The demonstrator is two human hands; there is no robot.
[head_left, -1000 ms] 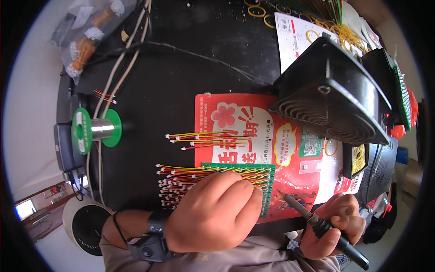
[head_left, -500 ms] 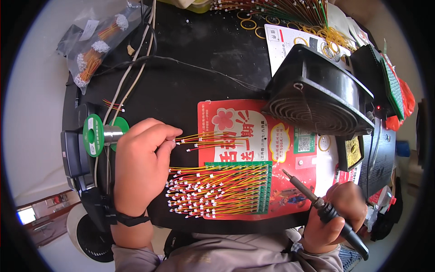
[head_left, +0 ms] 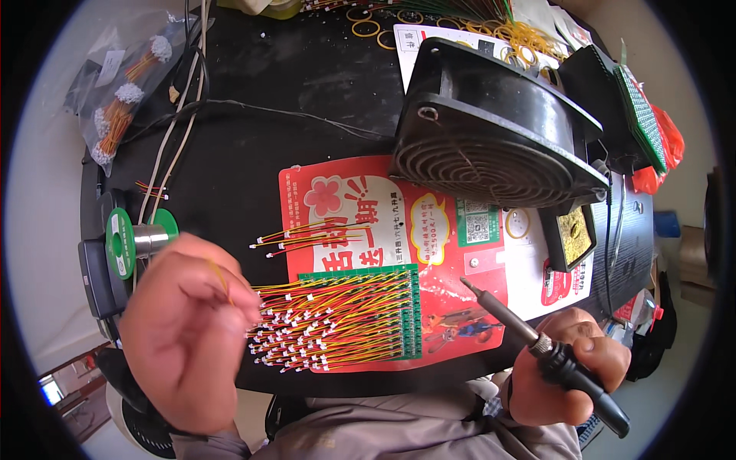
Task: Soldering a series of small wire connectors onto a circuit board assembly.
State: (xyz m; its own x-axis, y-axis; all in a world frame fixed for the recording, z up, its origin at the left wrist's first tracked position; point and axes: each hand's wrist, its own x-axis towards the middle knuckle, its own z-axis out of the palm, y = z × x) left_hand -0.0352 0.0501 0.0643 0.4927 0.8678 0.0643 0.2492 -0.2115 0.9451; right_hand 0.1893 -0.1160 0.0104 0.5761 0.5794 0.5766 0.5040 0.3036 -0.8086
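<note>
My left hand (head_left: 188, 330) is raised left of the wired boards, fingers pinched, with a thin yellow-orange wire (head_left: 220, 279) in its grip; the far end of that wire is hidden. In my right hand (head_left: 571, 368) is a soldering iron (head_left: 506, 310), its tip angled up and left over the red sheet, apart from the boards. A green circuit board panel (head_left: 412, 322) lies on the sheet, with rows of red and yellow wires (head_left: 337, 310) running left to small white plugs. Several loose wire leads (head_left: 307, 232) lie just beyond the panel.
A black fan (head_left: 498, 123) stands beyond the red sheet (head_left: 460, 268), beside a sponge holder (head_left: 573, 234). At left are a solder spool (head_left: 123, 241), cables and a plastic bag of wire leads (head_left: 119, 107). Rubber bands (head_left: 521, 50) and more wires lie at the back.
My left hand has left the loose leads and come nearer, to the left of the panel, with a wire in it. The soldering iron remains in my right hand. The whole view has shifted.
</note>
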